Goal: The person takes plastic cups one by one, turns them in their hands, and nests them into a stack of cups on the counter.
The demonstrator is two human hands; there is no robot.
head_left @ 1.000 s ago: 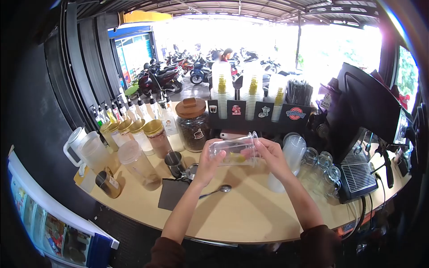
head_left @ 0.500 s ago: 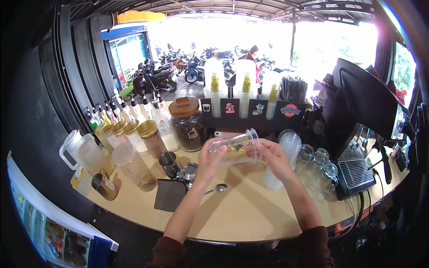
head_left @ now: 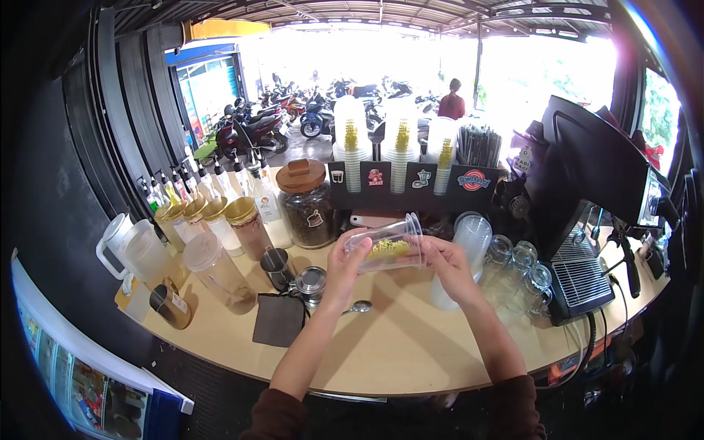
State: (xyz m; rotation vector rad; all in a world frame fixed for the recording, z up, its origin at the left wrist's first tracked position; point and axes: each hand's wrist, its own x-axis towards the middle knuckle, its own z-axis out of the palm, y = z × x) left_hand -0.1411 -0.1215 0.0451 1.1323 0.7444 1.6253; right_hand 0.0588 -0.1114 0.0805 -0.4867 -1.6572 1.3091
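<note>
A clear plastic cup (head_left: 389, 248) with yellow-green print lies sideways in the air above the counter (head_left: 396, 352). Around its base end, on the left, my left hand (head_left: 346, 262) is wrapped, thumb on the near side. My right hand (head_left: 444, 265) pinches the rim end on the right. Below the cup, a spoon (head_left: 359, 306) rests on the wood, near a metal tamper-like item (head_left: 311, 281) and a dark cloth (head_left: 279, 320). Just behind the hands are a phone (head_left: 375, 219) and a jar of dark beans (head_left: 308, 213).
Stacked cups (head_left: 401, 147) stand in a black holder (head_left: 411, 192) at the back. Glass mugs (head_left: 524, 275) and a coffee machine (head_left: 583, 282) are on the right. Pitchers (head_left: 139, 249), canisters and pump bottles fill the left. Outside, a person (head_left: 452, 104) stands near motorbikes.
The cup has rolled slightly, so its yellow-green print now faces me more clearly. Both hands stay on it. The person outside has moved right.
</note>
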